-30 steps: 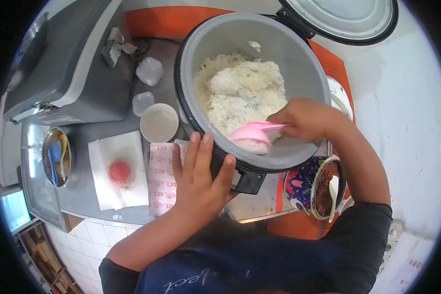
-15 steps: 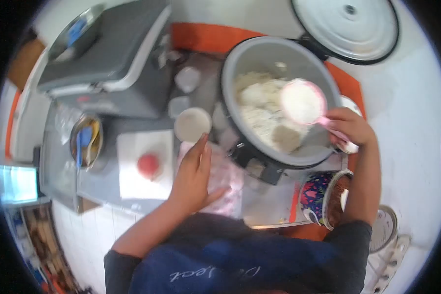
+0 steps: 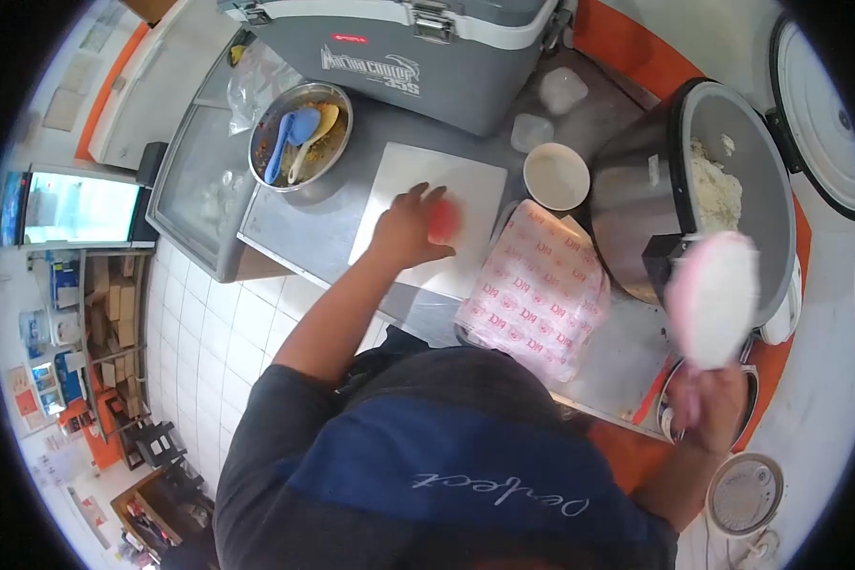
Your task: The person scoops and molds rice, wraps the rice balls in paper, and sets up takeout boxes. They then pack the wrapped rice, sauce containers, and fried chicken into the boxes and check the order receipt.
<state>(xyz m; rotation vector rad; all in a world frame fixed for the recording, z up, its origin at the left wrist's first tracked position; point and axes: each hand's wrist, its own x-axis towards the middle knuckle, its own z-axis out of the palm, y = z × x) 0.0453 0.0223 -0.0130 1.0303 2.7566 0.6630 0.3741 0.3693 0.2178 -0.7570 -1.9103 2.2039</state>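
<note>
My right hand grips the handle of a pink rice scoop, heaped with white rice and blurred by motion. The scoop overlaps the front of a large rice cooker, whose lid stands up and whose pot holds white rice. My left hand is over a white paper sheet, fingers and thumb spread around a small round red thing. That thing lies on the sheet near its middle, its outline blurred.
Pink-printed wrapping papers lie before the cooker, beside a paper bowl. A metal bowl with blue and yellow spoons stands left, below a grey cooler box. A glass-topped case adjoins the counter, and a round tin lid is lower right.
My view has turned left. My right hand has drawn the loaded scoop back from over the pot toward me. My left hand has moved from beside the printed papers to the red thing.
</note>
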